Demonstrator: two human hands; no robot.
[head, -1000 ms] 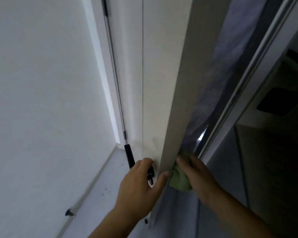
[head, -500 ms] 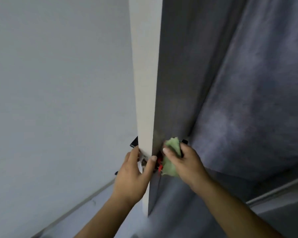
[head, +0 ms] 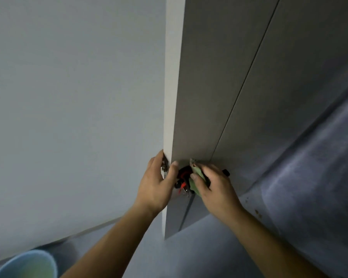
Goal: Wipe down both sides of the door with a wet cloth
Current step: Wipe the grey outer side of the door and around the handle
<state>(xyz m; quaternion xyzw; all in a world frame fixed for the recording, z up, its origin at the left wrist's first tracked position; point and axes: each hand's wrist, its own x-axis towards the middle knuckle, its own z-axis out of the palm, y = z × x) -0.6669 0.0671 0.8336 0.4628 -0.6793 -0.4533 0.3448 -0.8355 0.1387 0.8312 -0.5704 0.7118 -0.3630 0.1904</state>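
The white door (head: 209, 81) stands edge-on before me, its shaded face turned to the right. My left hand (head: 158, 184) grips the door's edge at lock height, thumb on the shaded face. My right hand (head: 214, 188) holds the green cloth (head: 196, 177) and presses it over the dark door handle (head: 226, 172). A bunch of keys with a red tag (head: 183, 182) hangs from the lock between my hands.
A light blue bucket (head: 26, 264) sits on the floor at the lower left, by the white wall (head: 68, 117). A grey wall (head: 319, 177) runs close behind the door on the right.
My view has swung round from the door's lit side to its shaded face. Both hands stay at handle height, and the bucket has come into view.
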